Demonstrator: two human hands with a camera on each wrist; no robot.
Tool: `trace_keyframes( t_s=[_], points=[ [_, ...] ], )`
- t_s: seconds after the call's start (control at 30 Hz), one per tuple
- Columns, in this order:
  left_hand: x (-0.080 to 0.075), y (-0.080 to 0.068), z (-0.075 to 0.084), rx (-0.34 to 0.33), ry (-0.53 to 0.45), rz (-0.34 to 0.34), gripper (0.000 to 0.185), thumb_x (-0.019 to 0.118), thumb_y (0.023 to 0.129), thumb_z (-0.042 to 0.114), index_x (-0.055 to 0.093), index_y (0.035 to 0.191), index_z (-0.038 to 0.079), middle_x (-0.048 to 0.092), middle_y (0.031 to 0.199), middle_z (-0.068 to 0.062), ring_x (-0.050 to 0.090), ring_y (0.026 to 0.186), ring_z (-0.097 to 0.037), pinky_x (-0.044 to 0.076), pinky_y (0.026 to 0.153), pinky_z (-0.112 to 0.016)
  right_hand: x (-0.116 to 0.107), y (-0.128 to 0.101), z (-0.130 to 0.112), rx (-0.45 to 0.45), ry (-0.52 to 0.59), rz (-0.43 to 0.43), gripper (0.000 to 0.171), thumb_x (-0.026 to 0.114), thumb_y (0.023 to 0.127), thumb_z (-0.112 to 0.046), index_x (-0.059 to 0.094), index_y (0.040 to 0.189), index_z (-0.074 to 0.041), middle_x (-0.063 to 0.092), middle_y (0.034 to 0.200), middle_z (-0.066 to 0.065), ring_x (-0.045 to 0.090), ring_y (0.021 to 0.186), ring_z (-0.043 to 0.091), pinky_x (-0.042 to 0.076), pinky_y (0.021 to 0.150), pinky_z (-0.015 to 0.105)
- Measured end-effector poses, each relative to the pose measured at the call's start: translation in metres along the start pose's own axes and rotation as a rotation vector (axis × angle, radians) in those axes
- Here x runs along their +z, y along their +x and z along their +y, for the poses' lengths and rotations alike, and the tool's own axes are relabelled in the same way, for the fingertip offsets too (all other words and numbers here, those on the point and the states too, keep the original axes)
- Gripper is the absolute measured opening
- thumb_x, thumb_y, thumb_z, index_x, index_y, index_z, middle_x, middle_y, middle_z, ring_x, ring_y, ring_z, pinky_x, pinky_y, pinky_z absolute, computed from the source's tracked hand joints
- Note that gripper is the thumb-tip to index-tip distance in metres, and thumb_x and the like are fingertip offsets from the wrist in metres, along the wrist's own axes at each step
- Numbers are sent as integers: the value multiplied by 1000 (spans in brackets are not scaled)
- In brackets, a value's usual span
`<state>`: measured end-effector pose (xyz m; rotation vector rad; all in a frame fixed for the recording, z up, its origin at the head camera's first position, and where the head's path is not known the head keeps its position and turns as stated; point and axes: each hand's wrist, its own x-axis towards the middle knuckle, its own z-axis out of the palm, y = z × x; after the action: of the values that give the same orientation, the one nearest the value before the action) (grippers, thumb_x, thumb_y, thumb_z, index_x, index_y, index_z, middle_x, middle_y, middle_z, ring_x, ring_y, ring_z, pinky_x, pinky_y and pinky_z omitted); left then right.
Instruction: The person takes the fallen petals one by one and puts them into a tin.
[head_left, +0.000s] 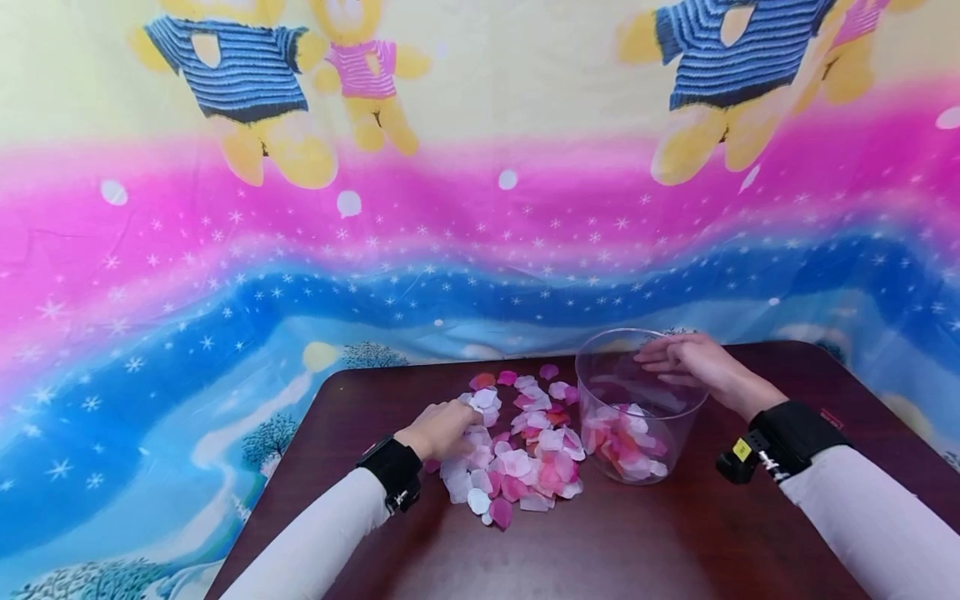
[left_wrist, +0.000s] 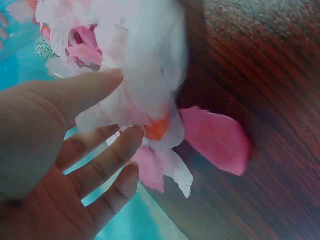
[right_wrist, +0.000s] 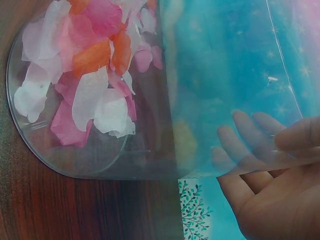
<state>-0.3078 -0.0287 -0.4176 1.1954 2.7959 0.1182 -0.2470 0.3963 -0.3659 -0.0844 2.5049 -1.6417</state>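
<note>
A loose pile of cloth-like petals (head_left: 525, 467), white, pink and orange, lies on the dark wood table. At its left side my left hand (head_left: 442, 429) has white petals (left_wrist: 155, 60) between thumb and fingers, while a deep pink petal (left_wrist: 220, 140) lies just beyond its fingertips. To the right of the pile, a clear plastic bucket (head_left: 678, 437) stands upright with petals (head_left: 630, 446) at its bottom. My right hand (head_left: 697, 362) holds the bucket near its rim at the far right. Its fingers (right_wrist: 245, 140) show through the clear wall.
The dark wood table (head_left: 570, 550) has rounded far corners. A patterned cloth (head_left: 465, 217) with bears and snowflakes hangs close behind it and along both sides. A few single petals (head_left: 549, 372) lie at the back of the pile, near the bucket.
</note>
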Motion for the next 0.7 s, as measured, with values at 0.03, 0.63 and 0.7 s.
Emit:
trace_keyframes(
  t_s=[0.03, 0.63, 0.7],
  points=[
    [-1, 0, 0, 14, -6, 15, 14, 79, 90, 14, 78, 104, 15, 70, 85, 3, 60, 79, -14, 48, 64, -33, 0, 0, 0, -3, 0, -1, 53, 28, 100, -3, 44, 150, 6, 53, 147, 26, 52, 135, 43, 45, 108, 53],
    [-63, 3, 7, 94, -49, 172, 10, 76, 94, 15, 80, 103, 16, 75, 93, 5, 67, 81, -10, 55, 72, -33, 0, -2, -2, 4, -22, 10, 54, 28, 98, -4, 44, 149, 6, 54, 146, 26, 52, 135, 43, 45, 108, 54],
    [-75, 6, 12, 116, -50, 186, 8, 75, 94, 15, 79, 100, 16, 73, 88, 6, 64, 74, -7, 53, 67, -31, 1, -2, -1, 4, -16, 12, 54, 29, 98, -3, 45, 149, 6, 54, 146, 25, 52, 135, 43, 45, 108, 53]
  ],
)
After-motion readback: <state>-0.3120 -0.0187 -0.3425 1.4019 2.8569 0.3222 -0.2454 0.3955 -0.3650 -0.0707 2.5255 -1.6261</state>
